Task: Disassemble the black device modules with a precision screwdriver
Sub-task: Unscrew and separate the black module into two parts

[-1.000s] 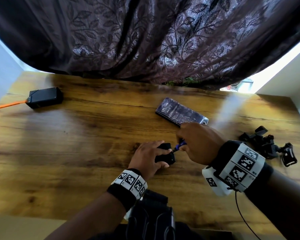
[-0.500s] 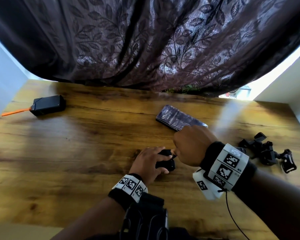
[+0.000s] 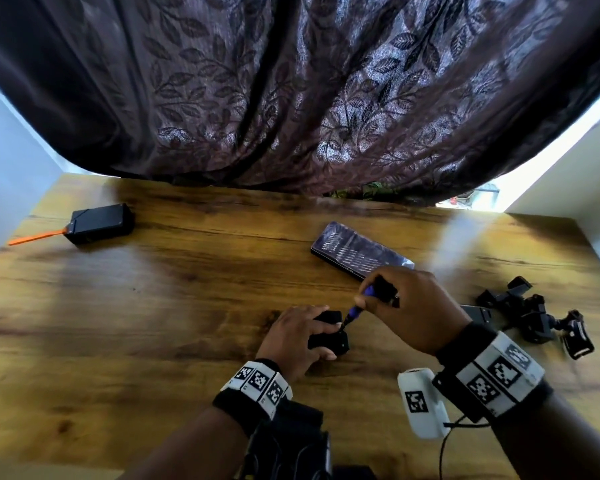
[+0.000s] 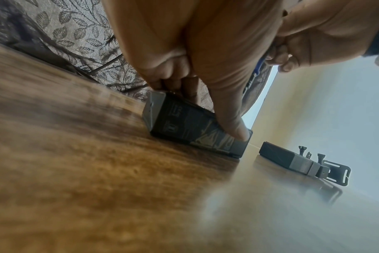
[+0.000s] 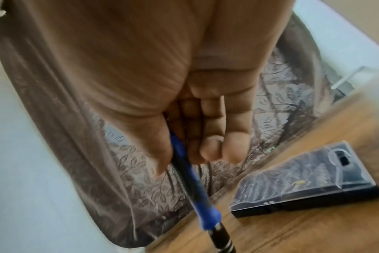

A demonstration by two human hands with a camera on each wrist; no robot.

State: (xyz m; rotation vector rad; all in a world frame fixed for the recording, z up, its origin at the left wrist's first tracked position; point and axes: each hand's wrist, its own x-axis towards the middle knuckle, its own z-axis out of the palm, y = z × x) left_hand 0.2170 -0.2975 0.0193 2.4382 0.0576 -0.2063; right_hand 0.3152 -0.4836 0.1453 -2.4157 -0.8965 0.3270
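Note:
A small black device module (image 3: 328,336) (image 4: 195,130) lies on the wooden table (image 3: 153,323) near the front middle. My left hand (image 3: 297,336) (image 4: 197,71) grips it, fingers over the top and thumb pressed on its near side. My right hand (image 3: 407,306) (image 5: 184,119) holds a blue-and-black precision screwdriver (image 3: 355,308) (image 5: 197,191) tilted down to the left, its tip at the module's top right edge. A second black module (image 3: 475,313) (image 4: 286,159) lies to the right, partly hidden behind my right hand.
A clear-lidded screwdriver bit case (image 3: 359,251) (image 5: 309,181) lies just behind my right hand. A heap of black mounts and clips (image 3: 537,317) sits at the right. A black box (image 3: 99,223) with an orange strip lies far left. A dark patterned curtain (image 3: 291,98) hangs behind the table.
My right hand has risen and tilted the screwdriver more upright, so its blue shaft shows again above the module. My left hand keeps its hold on the module.

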